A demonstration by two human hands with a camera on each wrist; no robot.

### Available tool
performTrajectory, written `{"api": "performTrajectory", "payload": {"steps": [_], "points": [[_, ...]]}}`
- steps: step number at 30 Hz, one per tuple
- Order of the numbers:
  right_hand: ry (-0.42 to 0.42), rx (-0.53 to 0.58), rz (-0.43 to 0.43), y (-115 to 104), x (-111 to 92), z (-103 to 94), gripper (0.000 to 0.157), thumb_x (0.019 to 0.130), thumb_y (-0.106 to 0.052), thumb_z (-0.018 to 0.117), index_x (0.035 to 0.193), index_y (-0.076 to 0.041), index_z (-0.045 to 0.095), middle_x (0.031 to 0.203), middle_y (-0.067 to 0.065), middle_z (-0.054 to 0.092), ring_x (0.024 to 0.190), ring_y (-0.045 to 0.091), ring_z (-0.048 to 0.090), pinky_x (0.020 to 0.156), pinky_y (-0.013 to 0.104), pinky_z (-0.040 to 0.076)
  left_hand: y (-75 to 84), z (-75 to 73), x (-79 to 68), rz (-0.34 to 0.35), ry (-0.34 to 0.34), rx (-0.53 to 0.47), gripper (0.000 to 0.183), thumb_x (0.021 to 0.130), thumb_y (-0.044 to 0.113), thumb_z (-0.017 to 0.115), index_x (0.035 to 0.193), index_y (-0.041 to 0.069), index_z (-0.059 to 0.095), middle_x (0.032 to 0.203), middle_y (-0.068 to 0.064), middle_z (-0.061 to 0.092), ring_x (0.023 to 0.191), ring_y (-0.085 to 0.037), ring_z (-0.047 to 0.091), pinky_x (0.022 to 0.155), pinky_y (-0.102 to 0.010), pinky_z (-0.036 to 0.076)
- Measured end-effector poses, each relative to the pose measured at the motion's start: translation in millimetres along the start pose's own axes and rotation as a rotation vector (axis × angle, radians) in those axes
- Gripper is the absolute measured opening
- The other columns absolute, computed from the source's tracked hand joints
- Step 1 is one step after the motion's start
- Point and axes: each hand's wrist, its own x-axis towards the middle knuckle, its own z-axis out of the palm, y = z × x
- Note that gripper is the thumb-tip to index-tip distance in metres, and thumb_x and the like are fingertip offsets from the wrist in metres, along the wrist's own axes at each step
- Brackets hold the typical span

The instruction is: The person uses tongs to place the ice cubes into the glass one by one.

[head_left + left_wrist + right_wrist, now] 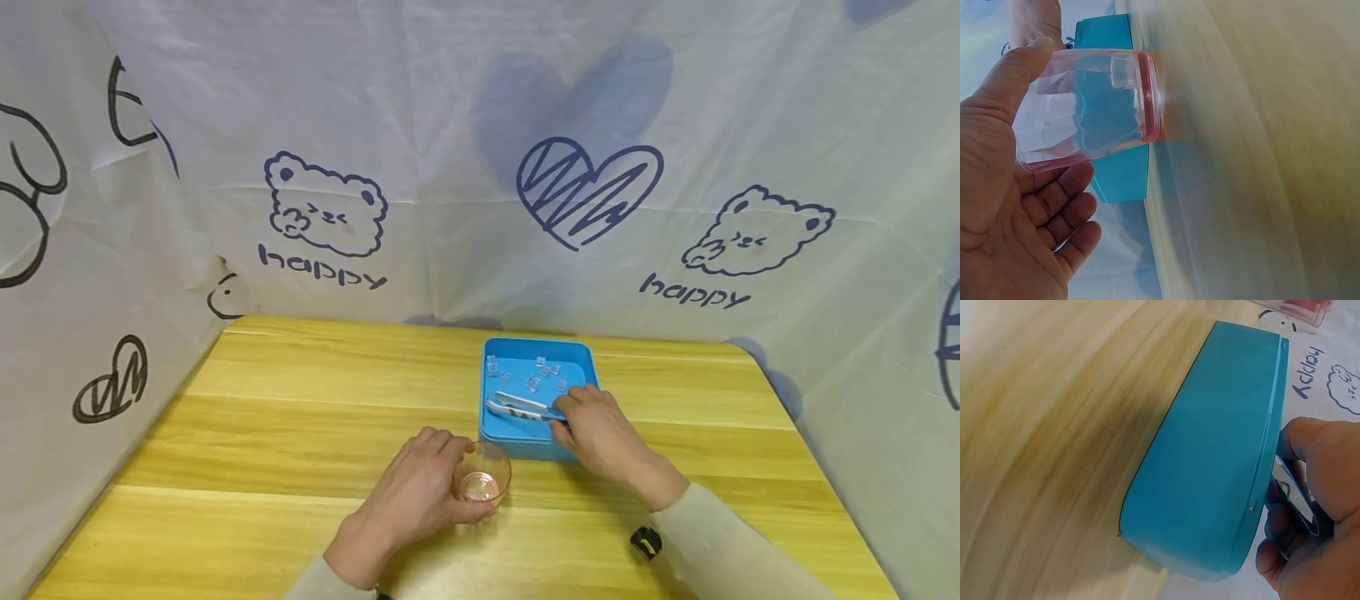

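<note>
My left hand (420, 483) grips a clear, pink-tinted cup (500, 471) between thumb and fingers. The cup stands upright on the table, just in front of a blue box (517, 450); a small clear square piece (1124, 72) shows near its base in the left wrist view. With my right hand (600, 433) I hold a pair of tongs (517, 408) with pale, patterned arms over the box's near part, their tips pointing left and a little apart. Several clear little cubes (533, 383) lie scattered inside the box, beyond the tongs. Nothing shows between the tips.
The wood-grain table (300, 400) extends to both sides of the box. White cloth (450, 167) with bear and heart drawings hangs behind and at the sides. A small black object (646, 543) appears beside my right sleeve (720, 533).
</note>
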Motion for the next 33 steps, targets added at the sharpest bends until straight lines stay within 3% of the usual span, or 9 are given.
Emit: {"api": "performTrajectory", "payload": {"steps": [11,26,33], "points": [[0.038,0.009,-0.023,-3.0,-1.2,0.3,0.01,0.095,-0.013,0.074,0.094,-0.004,0.071,0.079,-0.001,0.055,0.076,0.018,0.046,0.073,0.036,0.044,1.0,0.4,-0.8,-0.01,-0.014,-0.014,0.075,0.078,0.063,0.086,0.127,0.009,0.069,0.116,-0.002,0.07,0.111,-0.02,0.059,0.1,-0.043,0.053],[0.179,0.032,-0.023,-9.6,-31.7,-26.9,0.011,0.093,-0.012,0.078,0.1,-0.004,0.075,0.089,0.003,0.068,0.083,0.02,0.059,0.076,0.039,0.051,2.0,-2.3,-0.9,-0.028,-0.026,-0.032,0.075,0.078,0.061,0.087,0.127,0.008,0.069,0.117,-0.003,0.07,0.112,-0.021,0.059,0.102,-0.044,0.052],[0.218,0.056,-0.031,-19.8,-51.2,-39.8,0.011,0.093,-0.012,0.079,0.101,-0.007,0.075,0.09,-0.001,0.068,0.084,0.014,0.057,0.076,0.036,0.051,1.9,-0.9,0.3,-0.031,-0.035,-0.033,0.075,0.078,0.06,0.087,0.128,0.008,0.069,0.118,-0.003,0.07,0.112,-0.021,0.059,0.102,-0.044,0.052]]}}
